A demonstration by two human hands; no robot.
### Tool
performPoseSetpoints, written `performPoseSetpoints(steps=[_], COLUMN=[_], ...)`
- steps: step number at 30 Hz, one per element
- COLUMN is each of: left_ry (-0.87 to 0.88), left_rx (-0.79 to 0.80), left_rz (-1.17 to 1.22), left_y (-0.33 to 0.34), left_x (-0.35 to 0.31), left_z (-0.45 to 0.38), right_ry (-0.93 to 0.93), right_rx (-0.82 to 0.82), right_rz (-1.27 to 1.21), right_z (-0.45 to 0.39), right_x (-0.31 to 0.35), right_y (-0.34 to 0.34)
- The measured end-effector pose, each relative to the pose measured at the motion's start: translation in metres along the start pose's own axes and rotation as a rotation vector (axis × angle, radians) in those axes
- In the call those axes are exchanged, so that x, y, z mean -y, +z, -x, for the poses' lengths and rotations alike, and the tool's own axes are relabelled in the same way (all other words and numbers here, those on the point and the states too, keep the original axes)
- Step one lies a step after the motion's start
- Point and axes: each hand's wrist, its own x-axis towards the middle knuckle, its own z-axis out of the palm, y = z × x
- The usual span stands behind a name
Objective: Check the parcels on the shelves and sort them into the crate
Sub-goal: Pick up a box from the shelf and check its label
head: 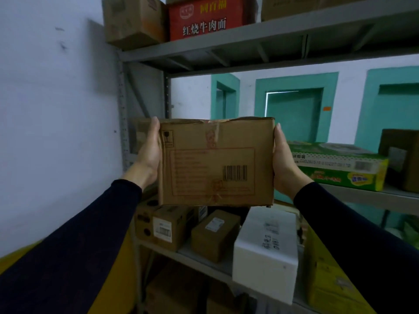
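Observation:
I hold a brown cardboard parcel (215, 162) up in front of the grey metal shelving, at the height of the middle shelf. Its front face shows a barcode, a red printed frame and a fragile mark. My left hand (148, 159) grips its left side and my right hand (283, 164) grips its right side. Both thumbs lie along the front edges, and the fingers are hidden behind the parcel. On the lower shelf (204, 259) stand a labelled brown box (167, 225), a smaller brown box (215, 234) and a white foam box (265, 252).
A red carton (208, 19) and brown boxes sit on the top shelf (249, 35). A green carton (340, 166) lies on the middle shelf at right. A yellow box (328, 279) stands low right. Something yellow (113, 279) shows under my left arm. A white wall is at left.

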Motion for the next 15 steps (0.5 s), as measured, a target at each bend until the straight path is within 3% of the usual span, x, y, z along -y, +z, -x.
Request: performPoseSetpoints(steps=[8,15], left_ry=[0.026,-0.123], left_rx=[-0.117,-0.169], left_rz=[0.003,-0.081], left_y=[-0.050,-0.127], left_x=[-0.034,-0.029], left_z=[0.088,0.128], right_ry=[0.133,0.323], right_rx=[0.128,0.125], right_rz=[-0.001,0.033], right_z=[0.062,0.095], right_x=[-0.006,-0.059], right_y=[0.053,0.117])
